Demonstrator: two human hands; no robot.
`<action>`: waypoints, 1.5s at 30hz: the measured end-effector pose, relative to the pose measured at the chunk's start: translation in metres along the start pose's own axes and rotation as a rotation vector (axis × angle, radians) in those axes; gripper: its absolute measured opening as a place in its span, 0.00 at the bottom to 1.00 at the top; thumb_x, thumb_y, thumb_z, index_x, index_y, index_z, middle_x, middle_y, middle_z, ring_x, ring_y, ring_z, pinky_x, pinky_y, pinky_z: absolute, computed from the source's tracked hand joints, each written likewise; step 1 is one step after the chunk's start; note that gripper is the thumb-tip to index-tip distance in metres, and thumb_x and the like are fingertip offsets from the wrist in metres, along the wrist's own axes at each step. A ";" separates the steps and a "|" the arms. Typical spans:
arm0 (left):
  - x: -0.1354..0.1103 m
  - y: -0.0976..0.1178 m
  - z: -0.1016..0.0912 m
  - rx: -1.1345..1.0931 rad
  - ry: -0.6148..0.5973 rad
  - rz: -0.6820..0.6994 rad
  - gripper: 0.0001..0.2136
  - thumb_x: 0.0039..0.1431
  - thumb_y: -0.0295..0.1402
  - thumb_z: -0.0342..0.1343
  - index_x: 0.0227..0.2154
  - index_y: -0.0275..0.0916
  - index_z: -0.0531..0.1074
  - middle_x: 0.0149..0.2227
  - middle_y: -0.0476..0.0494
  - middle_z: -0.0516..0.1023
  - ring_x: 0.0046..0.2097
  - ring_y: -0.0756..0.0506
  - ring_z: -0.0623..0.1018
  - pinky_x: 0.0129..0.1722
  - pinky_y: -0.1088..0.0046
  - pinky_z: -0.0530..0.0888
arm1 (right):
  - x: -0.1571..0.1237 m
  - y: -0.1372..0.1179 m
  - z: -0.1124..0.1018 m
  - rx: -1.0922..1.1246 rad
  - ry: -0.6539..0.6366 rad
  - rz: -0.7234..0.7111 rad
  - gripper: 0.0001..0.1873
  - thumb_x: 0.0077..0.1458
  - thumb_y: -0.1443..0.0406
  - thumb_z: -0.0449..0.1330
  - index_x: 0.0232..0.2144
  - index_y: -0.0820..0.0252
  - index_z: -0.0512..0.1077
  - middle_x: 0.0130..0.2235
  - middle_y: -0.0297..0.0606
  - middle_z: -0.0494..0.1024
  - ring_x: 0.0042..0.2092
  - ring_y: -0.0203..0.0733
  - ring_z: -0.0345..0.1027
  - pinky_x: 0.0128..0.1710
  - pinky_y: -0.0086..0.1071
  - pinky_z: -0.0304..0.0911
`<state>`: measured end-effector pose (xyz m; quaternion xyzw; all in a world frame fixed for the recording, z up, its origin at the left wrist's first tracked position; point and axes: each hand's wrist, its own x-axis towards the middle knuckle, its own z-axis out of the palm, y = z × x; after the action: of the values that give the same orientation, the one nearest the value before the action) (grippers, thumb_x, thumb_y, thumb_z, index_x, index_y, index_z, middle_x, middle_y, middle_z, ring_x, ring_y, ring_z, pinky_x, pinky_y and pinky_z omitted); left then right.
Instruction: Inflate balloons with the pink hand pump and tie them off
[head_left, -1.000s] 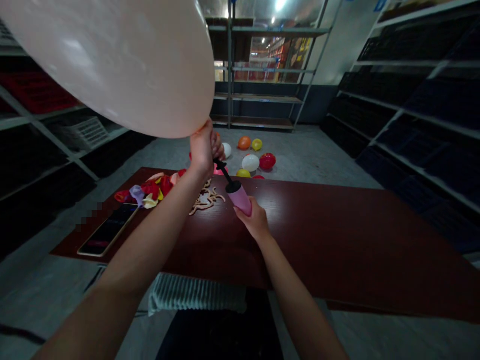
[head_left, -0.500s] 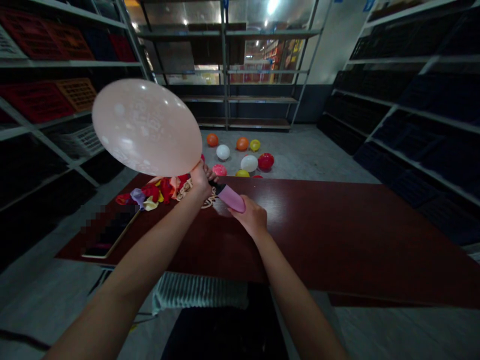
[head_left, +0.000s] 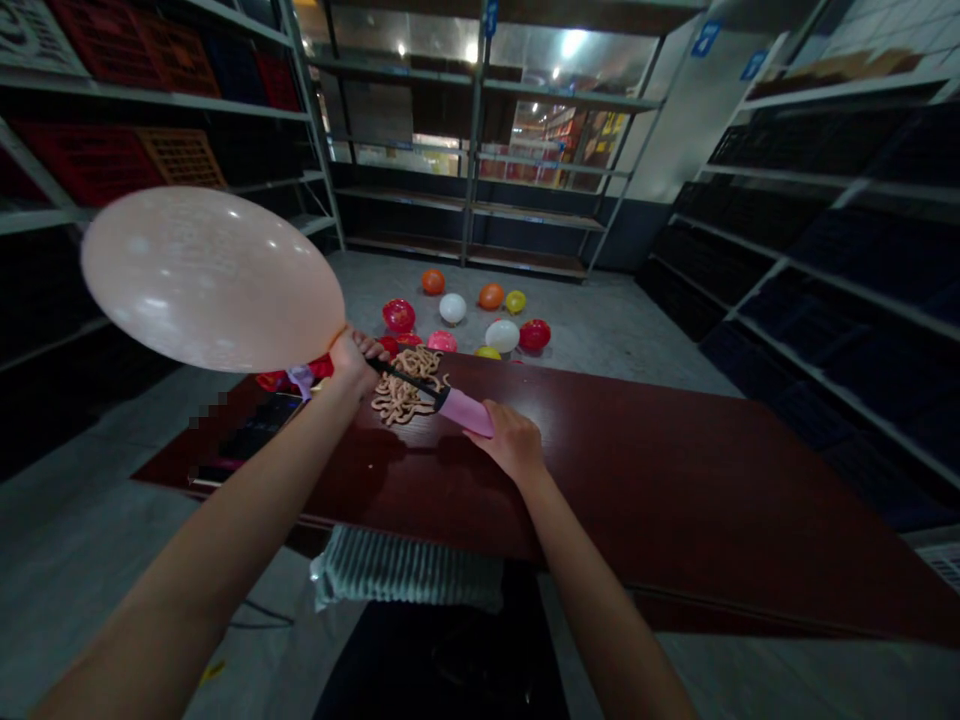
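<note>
A balloon (head_left: pixel 214 280) rides high at left, neck gripped in the left hand (head_left: pixel 355 362); the right hand (head_left: pixel 511 440) clasps a pump (head_left: pixel 463 411), its rod (head_left: pixel 412 379) freshly drawn out, suggesting mid-pumping.

On the dark reddish-brown desk (head_left: pixel 697 480) a tangle of beige, wormlike strands (head_left: pixel 405 385) lies by the far edge, with limp deflated balloons (head_left: pixel 300 378) and a smartphone (head_left: pixel 259 430) to its left. Beyond, inflated balloons (head_left: pixel 535 336) dot the grey floor (head_left: pixel 637 325).
</note>
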<state>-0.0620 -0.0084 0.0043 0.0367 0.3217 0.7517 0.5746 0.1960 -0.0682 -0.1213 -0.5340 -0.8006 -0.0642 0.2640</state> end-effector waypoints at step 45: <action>-0.004 -0.091 0.023 0.117 -0.080 -0.112 0.24 0.75 0.38 0.44 0.20 0.41 0.46 0.14 0.57 0.45 0.13 0.53 0.51 0.15 0.75 0.52 | 0.000 0.007 0.001 0.036 0.013 0.138 0.28 0.57 0.48 0.67 0.53 0.57 0.73 0.44 0.42 0.83 0.42 0.45 0.78 0.38 0.32 0.61</action>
<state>0.0259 0.0104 -0.0240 0.0824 0.3434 0.6960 0.6252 0.2020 -0.0656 -0.1232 -0.5829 -0.7611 -0.0349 0.2824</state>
